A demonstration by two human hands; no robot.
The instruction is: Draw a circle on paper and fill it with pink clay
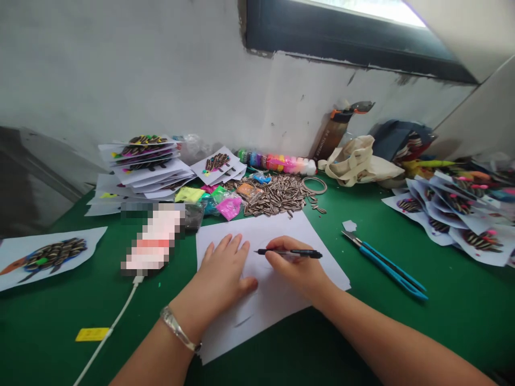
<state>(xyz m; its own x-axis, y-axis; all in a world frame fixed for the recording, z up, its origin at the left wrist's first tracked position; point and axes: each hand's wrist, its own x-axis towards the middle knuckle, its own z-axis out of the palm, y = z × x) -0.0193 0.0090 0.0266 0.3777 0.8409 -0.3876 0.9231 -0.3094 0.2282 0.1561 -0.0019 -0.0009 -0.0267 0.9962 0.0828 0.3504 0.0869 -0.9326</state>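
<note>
White sheets of paper (281, 300) lie stacked on the green table in front of me. My left hand (225, 268) rests flat on the top sheet, fingers spread, with a silver bracelet (179, 328) at the wrist. In my right hand (295, 265) is a black pen (295, 252), gripped between thumb and fingers, its tip pointing left above or on the paper; contact cannot be made out. Faint curved lines show on the sheet near the pen. A heap of striped sunflower seeds (277, 195) sits just behind the paper.
Blue-handled tweezers (388, 267) lie to the right. Stacks of seed pictures stand at left (151, 171) and right (462, 206). Colourful clay packets (229, 208), a tape ring (314, 185), a bottle (332, 131) and a cloth bag (358, 163) are behind. A white cable (120, 316) crosses the left side.
</note>
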